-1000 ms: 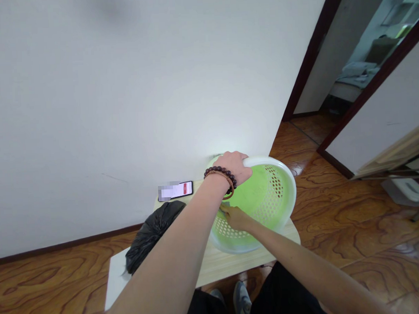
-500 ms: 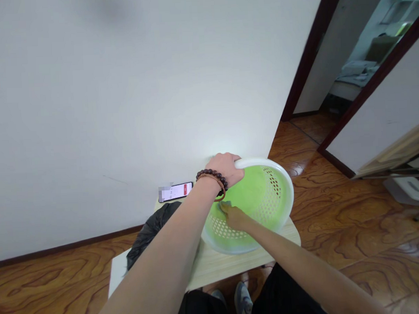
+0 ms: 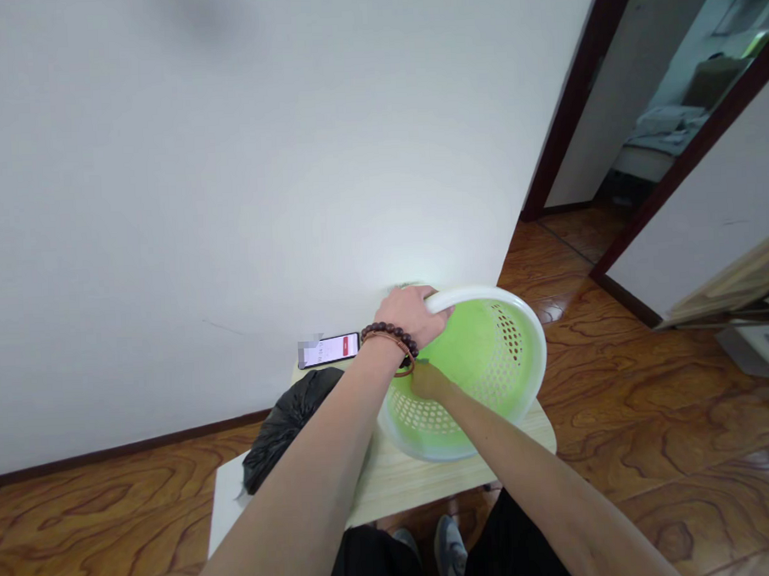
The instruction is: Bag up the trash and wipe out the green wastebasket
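A green plastic basket (image 3: pixel 467 344) with a white rim and rows of holes is tilted on a small light-wood table (image 3: pixel 393 483). My left hand (image 3: pixel 411 312), wearing a dark bead bracelet, is closed around the basket's upper left rim. Down inside the basket, my right hand (image 3: pixel 430 381) presses against the inner wall below my left wrist. Its fingers are closed on a small grey-green cloth (image 3: pixel 424 362), of which only an edge shows. The fingertips are partly hidden by the bracelet and my left wrist.
A phone (image 3: pixel 329 350) with a lit screen lies by the wall, left of the basket. In front of it sits a black plastic bag (image 3: pixel 288 419), partly behind my left forearm. The white wall (image 3: pixel 291 199) rises directly behind the table. A doorway (image 3: pixel 601 160) stands at the right.
My right hand has shifted slightly up along the inside of the basket, further under my left wrist, so less of the cloth shows. The left hand keeps its hold on the rim.
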Demonstrator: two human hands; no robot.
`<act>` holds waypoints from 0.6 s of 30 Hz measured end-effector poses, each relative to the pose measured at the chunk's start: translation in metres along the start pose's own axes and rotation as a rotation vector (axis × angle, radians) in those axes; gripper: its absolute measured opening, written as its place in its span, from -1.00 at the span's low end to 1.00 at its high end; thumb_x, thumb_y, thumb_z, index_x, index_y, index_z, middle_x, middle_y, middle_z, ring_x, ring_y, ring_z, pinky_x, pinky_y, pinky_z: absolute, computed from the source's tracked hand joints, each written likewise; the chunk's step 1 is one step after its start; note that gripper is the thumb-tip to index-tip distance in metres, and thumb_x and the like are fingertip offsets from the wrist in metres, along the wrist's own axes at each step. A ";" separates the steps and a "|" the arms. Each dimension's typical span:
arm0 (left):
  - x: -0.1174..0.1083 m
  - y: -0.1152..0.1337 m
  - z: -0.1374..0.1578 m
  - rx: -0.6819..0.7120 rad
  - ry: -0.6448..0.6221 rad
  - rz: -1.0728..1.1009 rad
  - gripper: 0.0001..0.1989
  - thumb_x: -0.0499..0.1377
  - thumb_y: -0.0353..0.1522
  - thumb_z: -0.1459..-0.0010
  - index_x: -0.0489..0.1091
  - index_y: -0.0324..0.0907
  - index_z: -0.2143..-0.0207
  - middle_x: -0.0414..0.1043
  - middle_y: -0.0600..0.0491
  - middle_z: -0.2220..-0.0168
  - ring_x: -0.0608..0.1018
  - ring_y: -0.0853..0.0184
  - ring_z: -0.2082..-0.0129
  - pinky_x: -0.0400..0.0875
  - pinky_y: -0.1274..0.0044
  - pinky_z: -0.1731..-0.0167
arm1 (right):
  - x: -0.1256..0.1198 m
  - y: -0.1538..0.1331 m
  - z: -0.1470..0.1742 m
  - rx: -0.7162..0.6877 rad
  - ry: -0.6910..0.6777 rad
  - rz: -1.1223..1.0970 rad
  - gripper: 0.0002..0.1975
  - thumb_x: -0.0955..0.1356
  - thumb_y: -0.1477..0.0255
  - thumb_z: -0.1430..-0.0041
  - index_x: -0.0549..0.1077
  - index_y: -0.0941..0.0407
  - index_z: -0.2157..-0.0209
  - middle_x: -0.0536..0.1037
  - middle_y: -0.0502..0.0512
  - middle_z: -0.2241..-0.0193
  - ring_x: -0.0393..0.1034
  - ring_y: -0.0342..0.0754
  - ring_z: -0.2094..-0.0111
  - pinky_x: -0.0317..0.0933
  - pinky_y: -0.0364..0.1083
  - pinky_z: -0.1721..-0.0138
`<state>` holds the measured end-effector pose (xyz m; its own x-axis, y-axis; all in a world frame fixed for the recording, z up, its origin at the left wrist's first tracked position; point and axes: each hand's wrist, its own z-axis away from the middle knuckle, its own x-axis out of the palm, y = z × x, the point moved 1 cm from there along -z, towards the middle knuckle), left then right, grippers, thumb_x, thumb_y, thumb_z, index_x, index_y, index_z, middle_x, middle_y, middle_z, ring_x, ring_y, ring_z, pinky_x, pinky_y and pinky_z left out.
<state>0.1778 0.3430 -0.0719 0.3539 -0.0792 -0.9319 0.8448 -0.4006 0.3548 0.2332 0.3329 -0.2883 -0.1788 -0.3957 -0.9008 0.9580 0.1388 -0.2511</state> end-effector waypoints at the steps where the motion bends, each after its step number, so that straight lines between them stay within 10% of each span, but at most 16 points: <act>1: 0.001 -0.003 0.004 -0.026 0.021 0.024 -0.59 -0.02 -0.05 0.01 0.40 0.00 0.20 0.47 0.07 0.39 0.47 0.30 0.39 0.31 0.55 0.40 | -0.002 0.009 0.003 0.010 -0.012 0.010 -0.60 0.14 0.56 -0.09 0.29 0.25 0.01 0.35 0.29 0.03 0.26 -0.01 0.04 0.15 -0.09 0.09; 8: 0.009 -0.020 0.047 -0.271 0.118 -0.060 -0.38 -0.24 0.06 -0.05 0.33 -0.13 0.16 0.47 -0.05 0.40 0.49 0.18 0.32 0.31 0.47 0.34 | -0.016 0.059 0.036 0.065 -0.076 0.085 -0.63 0.20 0.58 -0.03 0.37 0.24 0.09 0.38 0.33 0.06 0.28 0.03 0.05 0.19 -0.03 0.10; 12: -0.009 -0.004 0.041 -0.323 0.140 -0.232 -0.23 -0.25 0.03 -0.06 -0.08 -0.34 -0.16 0.44 -0.22 0.30 0.49 0.09 0.27 0.30 0.38 0.28 | -0.019 0.052 0.042 0.066 -0.094 0.116 -0.68 0.22 0.57 -0.03 0.42 0.26 0.15 0.40 0.36 0.10 0.31 0.09 0.08 0.22 0.02 0.13; 18: -0.028 0.030 -0.001 0.252 0.014 -0.465 -0.24 -0.02 -0.36 -0.04 -0.37 -0.17 -0.22 0.38 -0.07 0.08 0.35 0.23 0.02 -0.13 0.32 -0.09 | -0.021 0.048 0.047 0.008 -0.120 0.115 -0.63 0.22 0.59 -0.04 0.36 0.19 0.07 0.39 0.31 0.07 0.30 0.03 0.07 0.23 -0.02 0.14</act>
<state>0.1935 0.3344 -0.0350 -0.0287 0.1702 -0.9850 0.7918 -0.5976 -0.1263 0.2936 0.3053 -0.2647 -0.0405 -0.4829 -0.8747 0.9724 0.1821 -0.1456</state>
